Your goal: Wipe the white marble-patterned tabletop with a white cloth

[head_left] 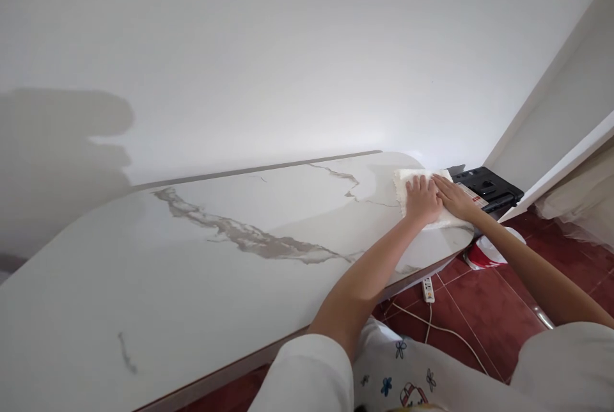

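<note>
A white cloth (405, 185) lies spread on the rounded right end of a white, marble-patterned table (288, 207). My left hand (423, 199) presses down on the cloth, its fingers a little spread and slightly bent. Right beside it, my right hand (455, 198) rests flat on the same cloth with fingers stretched out, its fingertips close to or touching my left hand. Both arms reach across to the right. The cloth under my palms is hidden.
A black device or case (489, 187) sits just past the table's right end. Below, on the red tiled floor (460, 309), are a white power strip (428, 290) with its cable and a red and white container (484, 252). A white wall (268, 66) runs along the table's far edge.
</note>
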`<action>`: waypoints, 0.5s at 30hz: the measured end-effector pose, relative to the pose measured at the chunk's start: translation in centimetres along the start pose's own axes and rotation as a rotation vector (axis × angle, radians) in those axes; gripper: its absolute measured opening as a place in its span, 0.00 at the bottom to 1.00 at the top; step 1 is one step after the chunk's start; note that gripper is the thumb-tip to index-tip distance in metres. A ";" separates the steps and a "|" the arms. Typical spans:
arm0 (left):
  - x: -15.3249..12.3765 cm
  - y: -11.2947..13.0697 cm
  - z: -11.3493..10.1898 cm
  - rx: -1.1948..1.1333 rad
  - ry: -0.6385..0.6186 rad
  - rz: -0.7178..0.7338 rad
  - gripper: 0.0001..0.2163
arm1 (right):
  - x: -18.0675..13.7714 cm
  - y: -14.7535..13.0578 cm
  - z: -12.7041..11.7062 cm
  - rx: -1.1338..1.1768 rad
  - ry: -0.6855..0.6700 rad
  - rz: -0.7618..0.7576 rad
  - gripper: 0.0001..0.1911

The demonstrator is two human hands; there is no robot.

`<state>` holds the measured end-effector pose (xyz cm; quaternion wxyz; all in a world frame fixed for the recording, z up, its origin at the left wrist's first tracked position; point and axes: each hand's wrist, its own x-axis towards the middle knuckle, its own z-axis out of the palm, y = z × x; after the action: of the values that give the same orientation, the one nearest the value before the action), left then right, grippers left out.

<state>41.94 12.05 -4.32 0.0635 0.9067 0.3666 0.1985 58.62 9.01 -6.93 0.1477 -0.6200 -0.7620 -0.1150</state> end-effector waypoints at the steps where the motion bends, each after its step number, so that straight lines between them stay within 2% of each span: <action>1: -0.6 0.4 -0.1 0.004 -0.001 0.010 0.25 | -0.7 -0.3 -0.3 -0.010 0.005 -0.007 0.30; 5: -2.8 1.7 -0.6 0.041 0.003 0.047 0.25 | -3.3 -1.7 -1.2 -0.034 0.028 -0.034 0.29; 9: -5.1 2.2 -1.3 0.059 -0.034 0.071 0.25 | -5.2 -3.8 -1.6 -0.051 0.060 0.018 0.29; 12: -7.3 1.7 -2.4 0.046 -0.067 0.081 0.25 | -5.7 -6.2 -1.6 -0.072 0.070 0.059 0.29; 15: -10.0 0.3 -4.0 0.032 -0.072 0.067 0.25 | -5.4 -9.8 -1.6 -0.070 0.073 0.085 0.29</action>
<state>33.99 4.86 -3.72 0.0552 0.9260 0.3364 0.1620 50.19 1.50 -7.37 0.1582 -0.6519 -0.7246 -0.1578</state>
